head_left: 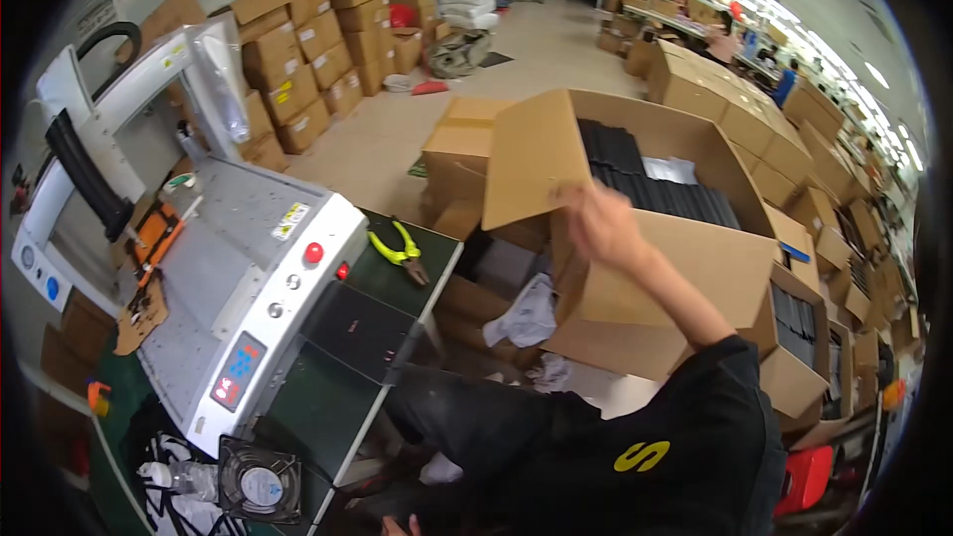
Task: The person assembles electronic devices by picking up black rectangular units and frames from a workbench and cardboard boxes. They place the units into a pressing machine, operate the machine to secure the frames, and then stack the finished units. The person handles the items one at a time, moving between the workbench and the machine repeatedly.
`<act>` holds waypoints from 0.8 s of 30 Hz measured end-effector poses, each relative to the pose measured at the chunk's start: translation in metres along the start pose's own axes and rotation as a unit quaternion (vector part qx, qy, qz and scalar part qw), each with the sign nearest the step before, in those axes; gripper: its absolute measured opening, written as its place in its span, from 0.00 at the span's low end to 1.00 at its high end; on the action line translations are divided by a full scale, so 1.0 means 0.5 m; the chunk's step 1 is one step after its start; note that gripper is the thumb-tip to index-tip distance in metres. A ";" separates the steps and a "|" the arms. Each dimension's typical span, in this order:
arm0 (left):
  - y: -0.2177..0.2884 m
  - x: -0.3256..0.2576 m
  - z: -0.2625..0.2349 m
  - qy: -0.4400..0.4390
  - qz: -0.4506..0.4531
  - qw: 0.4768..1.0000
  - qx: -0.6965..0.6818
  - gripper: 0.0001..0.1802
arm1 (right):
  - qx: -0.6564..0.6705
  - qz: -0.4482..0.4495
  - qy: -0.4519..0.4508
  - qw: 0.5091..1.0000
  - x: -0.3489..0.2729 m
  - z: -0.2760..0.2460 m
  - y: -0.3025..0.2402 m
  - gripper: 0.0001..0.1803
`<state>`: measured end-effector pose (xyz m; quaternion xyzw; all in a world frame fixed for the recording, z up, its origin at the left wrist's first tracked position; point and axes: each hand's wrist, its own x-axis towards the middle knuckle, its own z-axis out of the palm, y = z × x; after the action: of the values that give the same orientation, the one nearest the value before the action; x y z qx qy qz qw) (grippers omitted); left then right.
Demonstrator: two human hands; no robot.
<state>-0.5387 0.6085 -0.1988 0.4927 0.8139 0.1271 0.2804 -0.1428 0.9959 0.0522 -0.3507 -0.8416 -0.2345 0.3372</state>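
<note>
My right hand (596,223) reaches out from a black sleeve to a large open cardboard box (695,268). It lies at the box's near rim, just below the raised flap (536,154), fingers curled and blurred; whether it grips anything cannot be made out. Rows of flat black items (655,189) stand on edge inside the box. Only the fingertips of my left hand (397,528) show at the bottom edge of the picture, so its hold is hidden.
On the left a white and grey benchtop machine (248,278) with red buttons stands on a green table (328,417). Yellow-handled pliers (397,248), a flat black piece (357,328) and a small fan (260,481) lie there. Stacked cartons (318,40) surround the floor; crumpled white wrapping (526,318) lies below.
</note>
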 end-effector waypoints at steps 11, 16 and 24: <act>-0.004 0.022 0.013 -0.059 0.017 0.998 -0.006 0.41 | -0.203 0.482 -0.258 0.812 -0.334 0.070 0.831 0.19; 0.011 -0.002 -0.014 -0.080 -0.060 0.995 0.029 0.40 | -0.115 0.530 -0.377 0.751 -0.339 0.224 0.816 0.15; 0.009 0.008 -0.016 -0.126 -0.057 0.988 0.064 0.40 | -0.071 0.623 -0.373 0.684 -0.276 0.167 0.741 0.16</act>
<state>-0.5415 0.6145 -0.1916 0.4747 0.8053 -0.0041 0.3551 0.1738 1.2276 -0.0456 -0.8757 -0.4658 0.1214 0.0381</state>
